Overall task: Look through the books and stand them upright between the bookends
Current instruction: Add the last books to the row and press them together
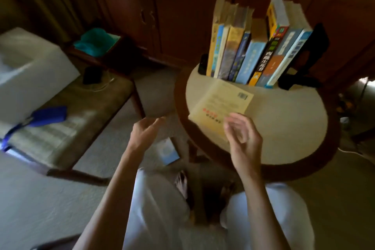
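Note:
Several books (pixel 251 50) stand upright in a row at the back of a round table (pixel 288 128), between a small black bookend (pixel 203 65) on the left and a taller black bookend (pixel 308 59) on the right. A yellow book (pixel 221 105) lies flat on the table in front of the row, back cover up with a barcode showing. My right hand (pixel 242 134) hovers over its near corner, fingers spread, holding nothing. Left of the table, my left hand (pixel 145 132) is in the air, open and empty. A light blue book (pixel 167 151) lies on the floor below it.
A low wooden bench (pixel 85 107) at the left carries a white box (pixel 26 67), a blue strap (pixel 46 114), a black device with a cable (pixel 92 75) and folded paper. A teal cloth (pixel 95 41) sits behind it. Dark wooden cabinets (pixel 162 6) line the back. My knees are below the table.

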Tool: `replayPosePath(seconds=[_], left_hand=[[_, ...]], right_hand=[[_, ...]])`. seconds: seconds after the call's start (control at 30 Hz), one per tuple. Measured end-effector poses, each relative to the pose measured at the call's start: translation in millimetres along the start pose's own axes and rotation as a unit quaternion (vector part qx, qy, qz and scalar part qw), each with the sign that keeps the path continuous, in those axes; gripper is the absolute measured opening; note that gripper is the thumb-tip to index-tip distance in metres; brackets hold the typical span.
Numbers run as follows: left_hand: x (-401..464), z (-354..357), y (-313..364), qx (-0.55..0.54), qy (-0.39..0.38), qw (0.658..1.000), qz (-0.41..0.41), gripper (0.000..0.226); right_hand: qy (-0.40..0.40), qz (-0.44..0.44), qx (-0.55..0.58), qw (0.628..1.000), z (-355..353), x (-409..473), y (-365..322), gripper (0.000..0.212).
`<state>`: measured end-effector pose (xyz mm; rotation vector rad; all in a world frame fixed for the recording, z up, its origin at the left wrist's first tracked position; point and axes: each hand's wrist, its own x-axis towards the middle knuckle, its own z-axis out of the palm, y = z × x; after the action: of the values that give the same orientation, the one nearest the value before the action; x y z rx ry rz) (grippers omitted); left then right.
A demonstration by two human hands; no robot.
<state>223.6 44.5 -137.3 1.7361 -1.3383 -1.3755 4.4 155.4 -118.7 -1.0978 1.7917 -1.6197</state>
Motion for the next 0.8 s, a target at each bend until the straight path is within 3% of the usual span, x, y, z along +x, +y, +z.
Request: replayPosePath(seconds=[0.07, 0.13, 0.2, 0.27, 0.37, 0.5, 0.6, 0.8], left_hand=[[2.4, -20.2, -20.8, 0.011, -0.039, 0.999, -0.037, 0.018], [12.1, -28.1, -41.0, 0.036, -0.063, 0.994, -0.083, 0.020], [24.9, -27.1, -64.6, 0.042, -0.064, 0.987, -0.142, 0.029], [33.3, -20.6, -82.2, 0.056, -0.114, 0.968, -0.215, 0.040], [38.5, -14.5, -88.9, 0.164, -0.184, 0.943, -0.222, 0.038], [17.0, -18.3, -106.4, 0.312, -0.139, 0.929, -0.139, 0.034], [6.0, -23.8, -116.5, 0.344, -0.116, 0.921, -0.143, 0.051], [32.0, -31.4, -113.2, 0.356, -0.071, 0.927, -0.098, 0.062]], right_hand=[[-0.111, 0.009, 0.019, 0.994, 35.4, -30.8, -12.1, 0.025], [-0.214, 0.075, 0.017, 0.974, 66.3, -51.2, -2.2, 0.029], [-0.286, 0.153, -0.020, 0.946, 93.4, -60.3, 28.1, 0.032], [-0.325, 0.216, -0.072, 0.918, 116.9, -60.2, 74.6, 0.036], [-0.329, 0.301, -0.118, 0.887, 146.2, -46.2, 147.8, 0.040], [-0.353, 0.342, -0.176, 0.853, 182.2, -16.8, 232.2, 0.041], [-0.358, 0.342, -0.219, 0.841, 215.0, 1.6, 297.5, 0.046], [-0.332, 0.334, -0.286, 0.835, 270.1, 8.2, 388.8, 0.064]])
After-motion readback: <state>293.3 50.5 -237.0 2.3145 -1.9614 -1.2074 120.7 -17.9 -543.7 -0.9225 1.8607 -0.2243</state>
